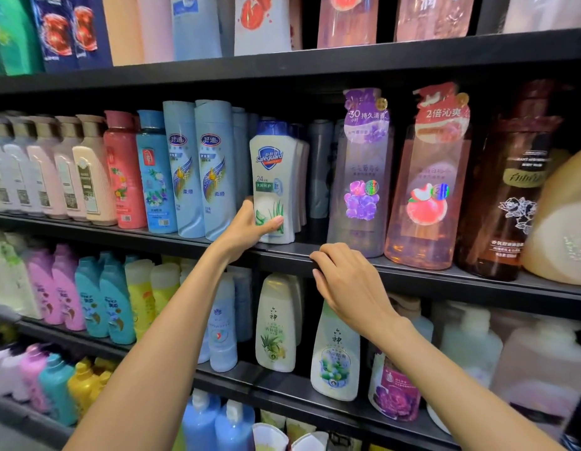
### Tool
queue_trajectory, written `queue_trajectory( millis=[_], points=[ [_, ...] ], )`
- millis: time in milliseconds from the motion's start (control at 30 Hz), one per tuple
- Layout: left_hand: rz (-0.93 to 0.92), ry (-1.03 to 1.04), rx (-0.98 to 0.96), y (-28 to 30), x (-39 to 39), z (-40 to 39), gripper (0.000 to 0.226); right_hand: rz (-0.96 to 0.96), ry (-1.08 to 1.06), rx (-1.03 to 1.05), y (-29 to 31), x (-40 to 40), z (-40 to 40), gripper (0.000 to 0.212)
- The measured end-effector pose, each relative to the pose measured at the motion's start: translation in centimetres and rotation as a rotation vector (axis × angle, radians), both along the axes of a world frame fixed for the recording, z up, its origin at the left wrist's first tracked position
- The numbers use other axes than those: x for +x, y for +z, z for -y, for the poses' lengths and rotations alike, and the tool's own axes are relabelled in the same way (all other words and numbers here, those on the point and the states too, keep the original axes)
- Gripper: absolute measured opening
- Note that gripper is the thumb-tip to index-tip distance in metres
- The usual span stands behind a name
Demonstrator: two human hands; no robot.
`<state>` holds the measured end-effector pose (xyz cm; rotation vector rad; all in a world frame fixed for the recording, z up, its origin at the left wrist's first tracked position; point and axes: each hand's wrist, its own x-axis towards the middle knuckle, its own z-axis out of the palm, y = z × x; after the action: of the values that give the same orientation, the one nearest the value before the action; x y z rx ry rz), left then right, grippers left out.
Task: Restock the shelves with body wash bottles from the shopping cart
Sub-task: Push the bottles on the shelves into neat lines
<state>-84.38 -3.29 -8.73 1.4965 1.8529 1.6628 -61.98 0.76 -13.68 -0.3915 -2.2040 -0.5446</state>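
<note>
Left hand grips white blue-capped plastic body wash bottle at black shelf's front edge | right hand rests there, fingers curled over, holding nothing | one bottle nearly placed | cart unseen, remainder unknown

White Safeguard bottle, blue cap, upright at shelf front edge.
</note>
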Motion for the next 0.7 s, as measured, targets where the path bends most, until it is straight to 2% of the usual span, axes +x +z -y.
queue_trajectory(
  millis=[133, 267, 367, 433, 533, 600, 633, 700],
  points=[
    [0.005, -0.018, -0.020, 0.2, 0.1, 0.2, 0.039, -0.005, 0.013, -0.011, -0.1, -0.1, -0.1, 0.015],
    [0.001, -0.049, -0.039, 0.2, 0.1, 0.0, 0.031, 0.011, 0.002, -0.016, -0.1, 0.0, -0.3, 0.015],
    [-0.022, -0.058, -0.033, 0.3, 0.2, 0.1, 0.035, 0.016, 0.016, -0.040, 0.2, 0.1, 0.1, 0.015],
    [-0.056, -0.030, -0.046, 0.4, 0.5, 0.5, 0.040, -0.043, 0.078, -0.070, 0.2, 0.5, 0.3, 0.018],
    [-0.148, 0.099, -0.029, 0.4, 1.6, 1.1, 0.043, -0.277, 0.209, -0.152, -1.6, 2.5, 0.7, 0.020],
    [-0.374, 0.345, 0.106, -0.5, 2.8, 2.3, 0.043, -0.399, 0.254, -0.293, -4.7, 4.3, 1.1, 0.020],
    [-0.465, 0.441, 0.258, -1.6, 3.5, 3.1, 0.040, -0.413, 0.246, -0.389, -6.7, 5.1, 1.4, 0.021],
    [-0.505, 0.515, 0.572, -5.1, 5.4, 5.2, 0.024, -0.362, 0.171, -0.622, -11.1, 5.8, 1.9, 0.028]
  ],
)
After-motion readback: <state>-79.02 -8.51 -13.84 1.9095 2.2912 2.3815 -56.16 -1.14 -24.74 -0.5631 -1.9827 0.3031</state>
